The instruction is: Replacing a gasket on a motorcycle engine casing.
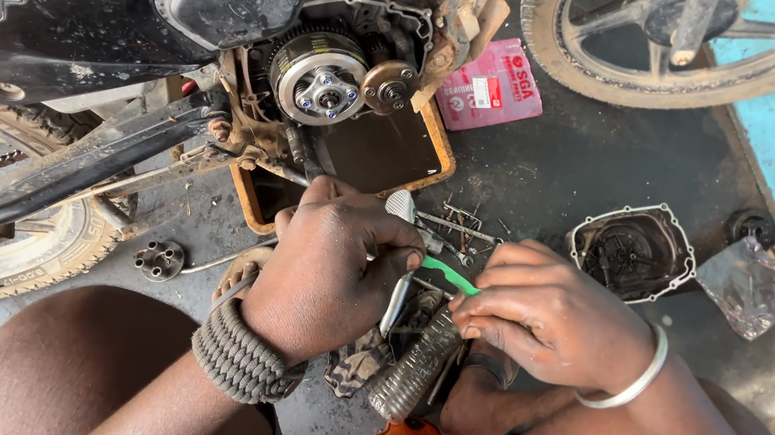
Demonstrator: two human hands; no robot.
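My left hand [332, 265] is curled around a small metal part, with a silvery tool [395, 302] sticking down from under its fingers. My right hand [551, 314] pinches a thin green strip [449, 276] that reaches across to the left hand. Both hands hover low over an oily black floor, between my knees. A braided cord band is on my left wrist and a metal bangle [640, 379] on my right. What the left hand grips is mostly hidden by its fingers.
A motorcycle with its engine side open shows a clutch assembly [322, 79] above an orange drip tray [440, 142]. A removed engine cover [632, 250], a red packet [492, 85], loose bolts [460, 225], a round metal disc [159, 259] and wheels lie around.
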